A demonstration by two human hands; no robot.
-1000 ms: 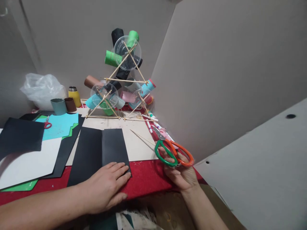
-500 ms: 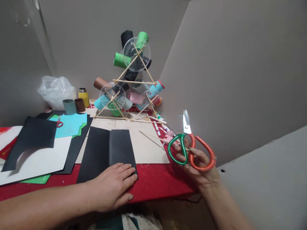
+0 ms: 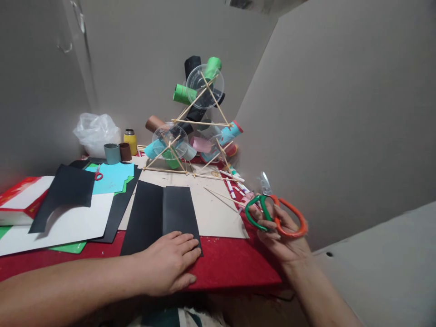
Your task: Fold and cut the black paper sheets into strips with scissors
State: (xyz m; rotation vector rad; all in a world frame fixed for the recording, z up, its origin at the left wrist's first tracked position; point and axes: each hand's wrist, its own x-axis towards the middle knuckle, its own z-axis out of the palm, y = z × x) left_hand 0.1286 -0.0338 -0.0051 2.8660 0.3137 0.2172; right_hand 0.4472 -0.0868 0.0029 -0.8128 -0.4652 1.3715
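My left hand [image 3: 172,263] lies flat on the near right part of a creased sheet of black paper [image 3: 145,218], fingers stretched out. The sheet rests partly on a beige board [image 3: 218,218] and partly on the red tablecloth [image 3: 238,265]. Over the table's right edge, my right hand [image 3: 284,236] holds a pair of scissors [image 3: 265,200] with one green and one orange handle, fingers through and around the loops. The blades point up and away, and look closed together. A thin wooden skewer [image 3: 221,196] lies on the board, its near end close to the scissors.
Wheel-like models [image 3: 204,86] of sticks, clear plastic discs and paper tubes stand at the back. To the left lie black, white and blue paper [image 3: 114,177], small red scissors [image 3: 98,175] and a red-and-white box [image 3: 23,200]. Markers [image 3: 230,187] are on the right, beside a grey wall [image 3: 340,113].
The camera view has shifted, so the scene sits further right. The scissors have tipped, their blades lower and foreshortened. My left hand stays on the black paper.
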